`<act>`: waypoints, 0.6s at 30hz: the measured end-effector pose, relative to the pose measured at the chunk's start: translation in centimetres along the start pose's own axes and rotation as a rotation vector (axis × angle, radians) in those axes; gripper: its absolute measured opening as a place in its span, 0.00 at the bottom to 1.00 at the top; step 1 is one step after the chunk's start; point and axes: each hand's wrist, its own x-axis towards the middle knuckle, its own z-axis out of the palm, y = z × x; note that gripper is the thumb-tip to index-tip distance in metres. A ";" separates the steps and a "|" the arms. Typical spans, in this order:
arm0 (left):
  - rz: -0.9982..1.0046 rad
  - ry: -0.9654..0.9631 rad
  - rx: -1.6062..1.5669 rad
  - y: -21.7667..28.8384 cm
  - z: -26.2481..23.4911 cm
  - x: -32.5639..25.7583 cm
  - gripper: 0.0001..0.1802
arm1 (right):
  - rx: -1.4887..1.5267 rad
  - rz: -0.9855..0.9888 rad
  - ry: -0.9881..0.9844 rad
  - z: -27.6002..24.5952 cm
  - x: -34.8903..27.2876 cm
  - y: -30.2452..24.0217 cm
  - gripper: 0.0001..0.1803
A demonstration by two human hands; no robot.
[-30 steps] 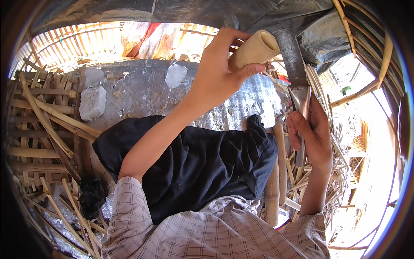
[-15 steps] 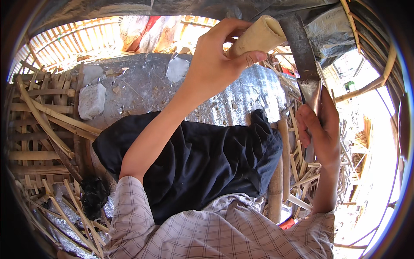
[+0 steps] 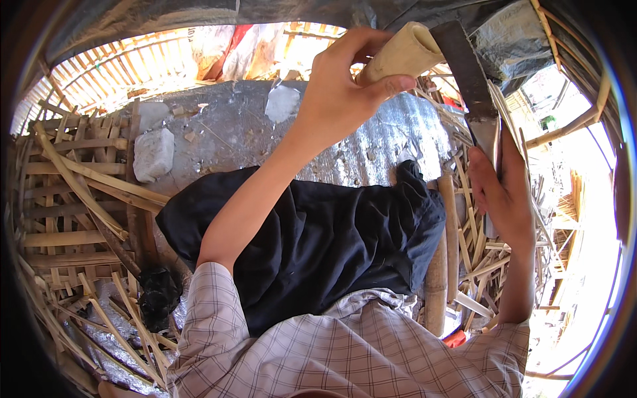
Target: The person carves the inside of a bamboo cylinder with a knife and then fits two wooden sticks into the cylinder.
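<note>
Bamboo handle (image 3: 403, 53), pale and round, sits up at about one o'clock in the view, raised high in front of the person. The left hand (image 3: 345, 86) is wrapped round it, thumb over the near side and fingers curled behind, a firm closed hold. From the handle's far end a long dark blade (image 3: 472, 86) runs down toward three o'clock, so the whole thing reads as a heavy chopping knife held at a slant.

The right hand (image 3: 507, 196), at about three o'clock, is closed round a thin upright bamboo strip (image 3: 494, 142) that meets the lower part of the blade; the blade seems to be biting into the strip's top, though the glare there makes the exact contact hard to judge. Fingers clamp the strip from the left, palm behind it.

Below the hands, across the middle, lies the person's lap in dark cloth (image 3: 318, 239), and a checked shirt (image 3: 345, 351) fills six o'clock. Beyond the knees a grey sheet of ground (image 3: 232, 132) carries a pale stone block (image 3: 154, 154) at ten o'clock and a smaller pale lump (image 3: 282, 103) near twelve. Split bamboo slats (image 3: 73, 192) are stacked at nine o'clock, loose strips (image 3: 474, 245) spread around four o'clock, and a thick bamboo pole (image 3: 438, 265) stands just beside the right knee.
</note>
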 end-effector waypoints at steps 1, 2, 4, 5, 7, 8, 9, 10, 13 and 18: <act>-0.002 0.004 -0.003 0.0 0.1 0.0 0.29 | -0.002 0.002 -0.027 -0.1 0.1 -0.1 0.27; -0.005 0.009 -0.006 0.0 0.1 -0.1 0.29 | 0.006 0.008 -0.031 -0.1 0.2 -0.2 0.27; -0.009 0.014 -0.009 0.1 0.1 -0.1 0.29 | 0.023 0.020 -0.044 -0.1 0.2 -0.2 0.25; -0.011 0.014 -0.009 0.1 0.2 -0.1 0.29 | 0.034 0.023 -0.044 0.0 0.1 -0.1 0.25; -0.010 0.015 -0.011 0.1 0.1 -0.1 0.29 | 0.056 0.029 -0.044 0.3 0.2 -0.1 0.25; -0.006 0.017 -0.013 0.1 0.0 -0.1 0.29 | 0.053 0.032 -0.023 0.6 0.2 -0.1 0.25; -0.002 0.019 -0.015 0.1 -0.1 0.0 0.29 | 0.050 0.036 -0.002 1.0 0.2 -0.2 0.25; -0.004 0.016 -0.009 0.1 -0.2 -0.1 0.29 | 0.048 0.038 0.017 1.3 0.3 -0.2 0.25; -0.013 0.015 0.006 0.2 -0.3 -0.1 0.29 | 0.078 0.030 -0.016 1.2 0.2 0.0 0.26; -0.002 0.015 0.057 0.1 0.0 -0.1 0.29 | 0.056 0.030 -0.008 1.2 -0.1 0.2 0.24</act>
